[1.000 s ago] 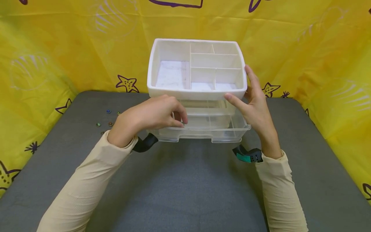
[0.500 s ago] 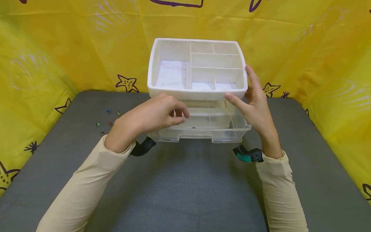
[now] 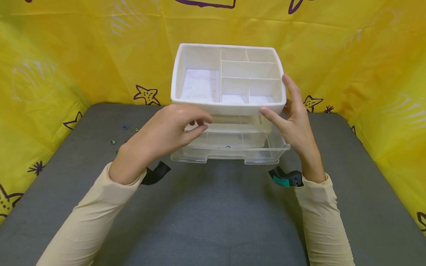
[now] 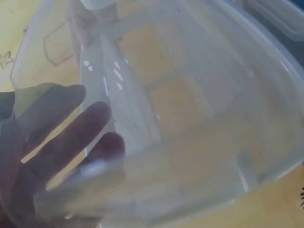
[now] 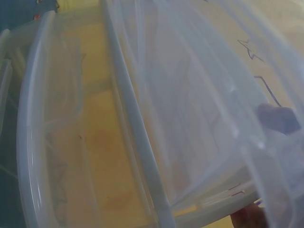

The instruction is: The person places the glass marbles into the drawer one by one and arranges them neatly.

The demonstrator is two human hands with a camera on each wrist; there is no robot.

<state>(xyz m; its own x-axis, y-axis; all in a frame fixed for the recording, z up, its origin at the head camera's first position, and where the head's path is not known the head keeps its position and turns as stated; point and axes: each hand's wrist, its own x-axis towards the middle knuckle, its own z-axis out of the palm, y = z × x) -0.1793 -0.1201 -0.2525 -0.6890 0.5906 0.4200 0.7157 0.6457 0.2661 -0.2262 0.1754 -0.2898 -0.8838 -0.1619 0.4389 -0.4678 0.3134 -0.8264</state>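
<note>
A white desk organizer point(image 3: 229, 109), its top split into compartments, stands on the table with a clear drawer point(image 3: 259, 153) pulled out at the front. Behind the drawer's front wall lies a small dark round bead point(image 3: 227, 147). My right hand point(image 3: 296, 122) grips the organizer's right side, thumb at the front rim and fingers along the end. Nothing shows between the fingers of my left hand point(image 3: 163, 136), which is loosely bent over the drawer's left end. In the left wrist view, its fingers point(image 4: 71, 137) appear through clear plastic.
Several small coloured beads lie on the grey table point(image 3: 213, 218) left of the organizer, among them a blue bead point(image 3: 125, 127) and a green bead point(image 3: 113, 142). The left forearm partly covers others. A yellow patterned cloth point(image 3: 83, 51) hangs behind and on both sides.
My left hand has let go of the small bead, which now lies in the clear drawer, and has drawn back to the left. The right hand keeps its grip on the organizer.
</note>
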